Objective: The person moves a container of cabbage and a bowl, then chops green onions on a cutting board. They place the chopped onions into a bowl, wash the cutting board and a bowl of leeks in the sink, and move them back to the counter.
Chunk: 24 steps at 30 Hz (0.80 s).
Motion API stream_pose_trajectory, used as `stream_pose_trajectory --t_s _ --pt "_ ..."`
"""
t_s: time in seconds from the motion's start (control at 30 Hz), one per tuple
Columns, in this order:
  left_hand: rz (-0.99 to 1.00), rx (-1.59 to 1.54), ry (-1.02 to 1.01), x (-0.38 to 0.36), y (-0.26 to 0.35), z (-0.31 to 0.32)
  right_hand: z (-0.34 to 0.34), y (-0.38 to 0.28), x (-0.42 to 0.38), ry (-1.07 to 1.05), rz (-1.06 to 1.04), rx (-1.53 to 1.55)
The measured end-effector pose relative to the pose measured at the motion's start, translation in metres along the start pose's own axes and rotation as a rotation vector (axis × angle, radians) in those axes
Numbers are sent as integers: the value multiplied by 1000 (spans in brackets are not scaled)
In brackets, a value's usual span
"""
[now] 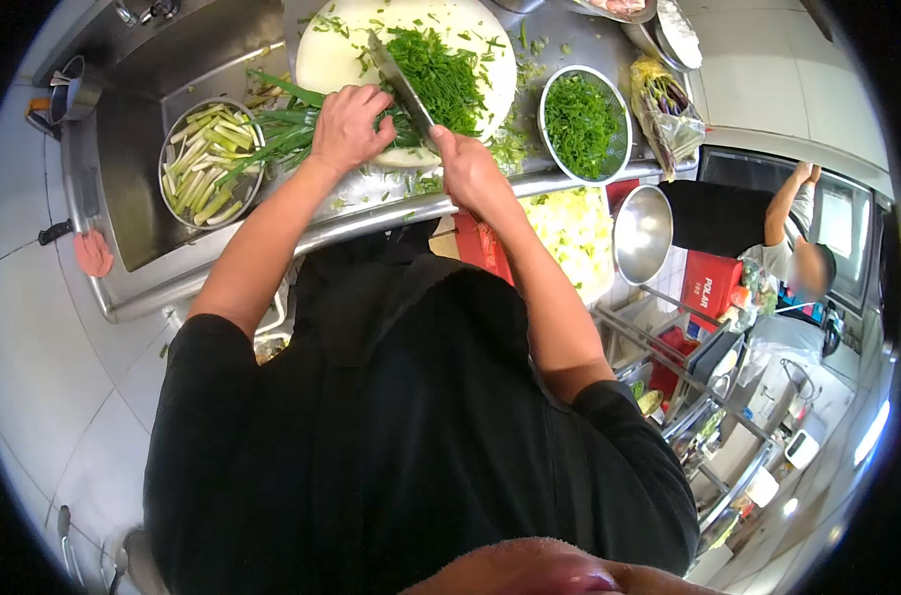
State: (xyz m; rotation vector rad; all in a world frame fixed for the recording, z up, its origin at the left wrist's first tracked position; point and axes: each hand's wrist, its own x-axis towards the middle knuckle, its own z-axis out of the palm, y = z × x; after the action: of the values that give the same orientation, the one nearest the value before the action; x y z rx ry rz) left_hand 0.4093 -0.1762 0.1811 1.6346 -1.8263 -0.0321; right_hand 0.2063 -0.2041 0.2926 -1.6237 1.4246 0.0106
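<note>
My right hand point(467, 171) is closed around the handle of a kitchen knife point(403, 87), whose blade points away from me across a round white cutting board point(331, 50). To the left of the blade, my left hand point(351, 127) presses its curled fingers on a bunch of green onions point(287, 127). Their long leaves trail off to the left. Chopped green onion point(440, 79) is heaped on the board just right of the blade, and loose bits are scattered around it.
At left, a bowl of cut stalks point(212, 164) sits in the steel sink point(138, 149). A colander of chopped greens point(582, 124) stands right of the board. Nearer are a container of pale chopped vegetables point(569, 233) and a metal bowl point(643, 235). Another person point(782, 233) is at far right.
</note>
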Motion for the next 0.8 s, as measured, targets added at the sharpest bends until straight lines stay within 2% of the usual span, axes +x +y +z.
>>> stream_pose_trajectory --t_s 0.07,0.17,0.23,0.33,0.37,0.4,0.43,0.47,0.53,0.6,0.7,0.8 --pt "14 2 32 0 1 0 -4 5 -24 26 -24 -8" --pt "-11 4 -10 0 3 -3 0 11 -62 -8 77 18" --pt "-16 -24 -28 -3 1 -1 12 19 -62 68 2 -85" --pt "-14 -36 -85 -3 -1 0 19 5 -27 -21 -61 -157" --pt "-3 -54 -74 -3 -4 2 31 27 -3 61 -71 -132" --pt "11 -70 -62 -1 -8 2 21 31 3 19 -4 -47" --pt "5 -37 -129 3 -3 -11 5 34 8 -25 48 36" --pt "-21 77 -286 0 6 -25 -8 36 13 -77 93 118" --pt "21 229 -341 -8 5 -33 -17 39 18 -34 122 243" --pt "-31 242 -353 -7 -8 -30 -22 45 35 -12 59 256" --pt "-147 214 -346 15 -14 -30 -41 38 38 -34 135 235" --pt "-280 385 -334 46 -30 -19 -62 36 24 15 55 376"
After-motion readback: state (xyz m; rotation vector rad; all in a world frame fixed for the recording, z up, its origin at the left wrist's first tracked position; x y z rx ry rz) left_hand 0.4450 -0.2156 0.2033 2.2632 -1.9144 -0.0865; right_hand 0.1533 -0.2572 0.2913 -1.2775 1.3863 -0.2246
